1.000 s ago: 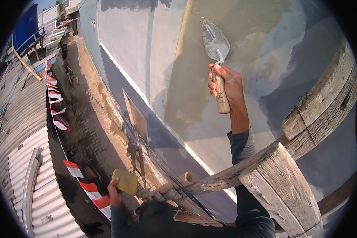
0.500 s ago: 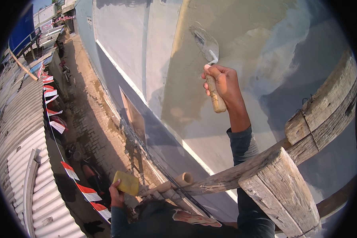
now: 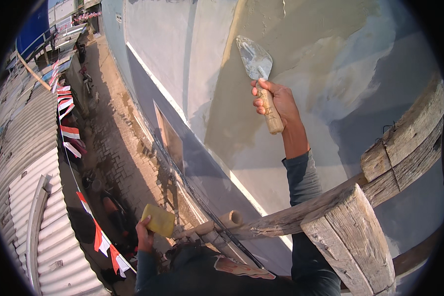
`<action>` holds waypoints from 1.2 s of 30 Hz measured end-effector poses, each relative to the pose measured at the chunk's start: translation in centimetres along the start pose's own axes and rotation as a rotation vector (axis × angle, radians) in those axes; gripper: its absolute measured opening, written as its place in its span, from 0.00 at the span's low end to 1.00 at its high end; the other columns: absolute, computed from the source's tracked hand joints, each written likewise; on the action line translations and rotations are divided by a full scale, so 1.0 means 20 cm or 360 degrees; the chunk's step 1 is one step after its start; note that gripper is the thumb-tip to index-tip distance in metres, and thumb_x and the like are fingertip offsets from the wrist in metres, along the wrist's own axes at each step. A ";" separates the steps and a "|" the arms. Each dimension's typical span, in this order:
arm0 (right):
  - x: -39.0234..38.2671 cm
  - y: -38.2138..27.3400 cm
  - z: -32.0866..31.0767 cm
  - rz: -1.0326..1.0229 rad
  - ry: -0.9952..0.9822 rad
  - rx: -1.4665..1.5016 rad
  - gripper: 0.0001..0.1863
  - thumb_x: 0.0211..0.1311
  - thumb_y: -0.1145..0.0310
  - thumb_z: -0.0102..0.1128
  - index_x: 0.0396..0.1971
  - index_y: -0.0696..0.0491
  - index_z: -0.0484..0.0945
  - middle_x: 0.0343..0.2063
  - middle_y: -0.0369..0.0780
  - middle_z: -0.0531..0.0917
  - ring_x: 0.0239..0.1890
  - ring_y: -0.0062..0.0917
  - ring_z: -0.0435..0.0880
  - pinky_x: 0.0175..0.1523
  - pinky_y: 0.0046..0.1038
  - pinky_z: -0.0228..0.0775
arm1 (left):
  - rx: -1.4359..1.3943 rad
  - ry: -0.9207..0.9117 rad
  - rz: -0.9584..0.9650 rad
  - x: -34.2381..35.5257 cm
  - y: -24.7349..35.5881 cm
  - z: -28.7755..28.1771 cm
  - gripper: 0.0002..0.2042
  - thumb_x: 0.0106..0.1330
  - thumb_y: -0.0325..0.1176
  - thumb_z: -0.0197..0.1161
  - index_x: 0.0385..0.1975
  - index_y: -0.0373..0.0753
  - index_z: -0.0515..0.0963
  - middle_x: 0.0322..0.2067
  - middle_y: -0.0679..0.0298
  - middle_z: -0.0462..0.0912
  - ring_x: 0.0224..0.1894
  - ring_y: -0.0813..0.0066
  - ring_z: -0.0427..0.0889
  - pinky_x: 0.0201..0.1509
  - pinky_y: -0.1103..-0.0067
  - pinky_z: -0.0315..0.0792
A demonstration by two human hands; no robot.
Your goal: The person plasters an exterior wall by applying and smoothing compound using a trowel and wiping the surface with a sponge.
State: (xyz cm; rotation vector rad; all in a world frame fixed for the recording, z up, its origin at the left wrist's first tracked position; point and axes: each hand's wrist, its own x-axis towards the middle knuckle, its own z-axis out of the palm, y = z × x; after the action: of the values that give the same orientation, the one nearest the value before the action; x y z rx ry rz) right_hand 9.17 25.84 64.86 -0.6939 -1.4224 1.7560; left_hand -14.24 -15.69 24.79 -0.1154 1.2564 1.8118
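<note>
My right hand (image 3: 281, 104) is closed round the wooden handle of a trowel (image 3: 255, 57). The pointed metal blade aims up and left, close over damp grey-brown plaster (image 3: 239, 111) on the wall; whether it touches I cannot tell. Lower left, my left hand (image 3: 145, 234) grips a yellow sponge (image 3: 160, 220) by its left side, away from the wall, above the alley. Paler smears of plaster show on the wall to the right of the trowel.
Weathered timber beams (image 3: 349, 237) cross at the right, beside my right arm. A bamboo pole (image 3: 230, 219) juts out near the middle. Far below runs a paved alley (image 3: 118, 148). Corrugated roofing (image 3: 34, 167) and a string of red-and-white flags (image 3: 99, 241) lie left.
The trowel has tipped so its blade face shows more fully, and my right hand has shifted slightly up. My left hand still holds the sponge. The flags have swung.
</note>
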 end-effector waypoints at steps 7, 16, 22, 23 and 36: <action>-0.18 0.40 -0.10 0.0029 0.0255 -0.0611 0.12 0.69 0.67 0.59 0.33 0.62 0.79 0.25 0.38 0.78 0.17 0.20 0.76 0.18 0.24 0.68 | -0.0008 -0.0001 0.0037 0.02 0.00 0.02 0.20 0.64 0.31 0.62 0.55 0.31 0.74 0.45 0.57 0.82 0.47 0.62 0.85 0.52 0.66 0.79; -0.32 -0.53 0.11 -0.0994 0.0541 -0.0459 0.15 0.70 0.63 0.58 0.34 0.63 0.79 0.28 0.41 0.79 0.19 0.21 0.77 0.18 0.23 0.69 | -0.0048 0.0038 0.0087 -0.03 0.06 -0.03 0.19 0.64 0.31 0.62 0.54 0.32 0.75 0.46 0.58 0.83 0.46 0.62 0.85 0.52 0.66 0.79; -0.37 -0.41 -0.17 -0.0302 -0.0283 0.0441 0.17 0.75 0.66 0.52 0.50 0.67 0.72 0.32 0.40 0.78 0.22 0.19 0.74 0.18 0.20 0.69 | -0.0037 0.0089 0.0034 0.00 0.04 -0.08 0.19 0.64 0.32 0.62 0.54 0.32 0.75 0.44 0.59 0.83 0.45 0.64 0.85 0.51 0.66 0.80; -0.36 -0.29 -0.18 -0.0158 -0.0219 0.0426 0.17 0.75 0.66 0.52 0.49 0.66 0.73 0.32 0.40 0.78 0.21 0.19 0.74 0.18 0.20 0.69 | 0.0015 0.0090 0.0021 0.02 0.04 -0.08 0.19 0.65 0.32 0.62 0.53 0.32 0.75 0.44 0.59 0.83 0.45 0.64 0.85 0.50 0.66 0.81; -0.37 0.50 -0.17 0.0016 0.0235 -0.0788 0.14 0.67 0.66 0.59 0.25 0.60 0.76 0.21 0.38 0.77 0.16 0.19 0.75 0.19 0.25 0.68 | -0.0072 0.0121 0.0017 -0.02 0.02 -0.07 0.20 0.64 0.31 0.63 0.54 0.29 0.75 0.46 0.57 0.83 0.45 0.60 0.86 0.52 0.65 0.81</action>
State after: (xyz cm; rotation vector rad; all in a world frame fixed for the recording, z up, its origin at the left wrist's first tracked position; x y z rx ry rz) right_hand 13.87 20.62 54.10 -1.0644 -1.7658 1.3297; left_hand -14.75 -17.06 24.72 -0.2053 1.2714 1.8606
